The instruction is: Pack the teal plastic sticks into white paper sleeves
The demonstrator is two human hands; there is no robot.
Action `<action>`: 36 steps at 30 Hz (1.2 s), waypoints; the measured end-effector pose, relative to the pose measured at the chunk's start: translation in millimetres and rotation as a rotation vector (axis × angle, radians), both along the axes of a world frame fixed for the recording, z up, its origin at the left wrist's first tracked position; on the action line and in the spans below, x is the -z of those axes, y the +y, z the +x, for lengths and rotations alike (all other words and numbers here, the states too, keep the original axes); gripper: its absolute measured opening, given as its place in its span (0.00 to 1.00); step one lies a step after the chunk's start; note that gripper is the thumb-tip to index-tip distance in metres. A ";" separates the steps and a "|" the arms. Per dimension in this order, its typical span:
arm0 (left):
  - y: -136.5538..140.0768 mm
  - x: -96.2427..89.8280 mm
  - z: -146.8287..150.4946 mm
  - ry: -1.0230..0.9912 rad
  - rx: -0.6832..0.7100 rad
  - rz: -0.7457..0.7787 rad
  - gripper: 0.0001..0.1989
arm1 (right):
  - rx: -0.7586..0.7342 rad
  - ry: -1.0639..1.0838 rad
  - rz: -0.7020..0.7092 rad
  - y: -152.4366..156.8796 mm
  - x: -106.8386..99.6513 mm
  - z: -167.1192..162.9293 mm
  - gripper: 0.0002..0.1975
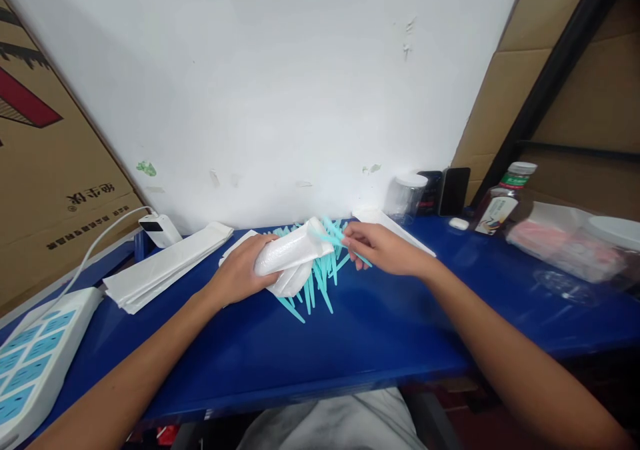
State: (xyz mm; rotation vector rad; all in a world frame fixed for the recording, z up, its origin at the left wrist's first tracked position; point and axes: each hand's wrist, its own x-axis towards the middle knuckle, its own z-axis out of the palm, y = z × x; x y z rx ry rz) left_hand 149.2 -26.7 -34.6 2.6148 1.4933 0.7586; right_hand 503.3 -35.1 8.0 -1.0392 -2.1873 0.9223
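My left hand (245, 270) is wrapped round a white bubble-wrap pouch (290, 247), whose mouth points to the right. Between the thumb and fingers of my right hand (367, 245) are thin turquoise plastic sticks (361, 258), slightly blurred. Their far ends reach the pouch's mouth; I cannot tell whether any are inside. Under and behind the pouch lies a loose heap of similar turquoise sticks (323, 290) with tapered ends. Another white piece of wrap (294, 280) hangs just below the held pouch, partly hidden.
On the blue table (360, 343), flat white pouches (170, 267) lie stacked left of my hand. A power strip (45, 357) and a white device (161, 230) with a cable stand further left. To the right are a clear jar (407, 197), a phone (454, 191), and a bottle (500, 203).
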 end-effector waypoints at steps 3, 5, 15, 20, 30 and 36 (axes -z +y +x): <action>-1.2 -1.1 1.4 -0.002 0.034 -0.005 0.34 | 0.002 -0.090 0.018 -0.5 4.8 -3.2 0.15; -1.4 -1.9 1.2 -0.009 0.037 -0.008 0.34 | 0.020 -0.104 0.063 1.7 6.1 -1.4 0.15; -5.6 0.9 6.0 0.027 0.052 0.055 0.31 | 0.027 -0.180 0.279 -2.8 -3.8 -4.2 0.14; -14.9 5.9 20.1 0.118 0.195 0.139 0.32 | -0.010 -0.178 0.412 -7.5 11.9 -22.5 0.09; -18.0 1.4 21.0 0.032 0.124 0.232 0.29 | 0.058 0.237 0.480 -12.2 9.7 -29.6 0.08; -22.1 1.8 25.8 0.016 0.122 0.204 0.27 | -0.067 0.199 0.505 -16.1 16.6 -39.3 0.10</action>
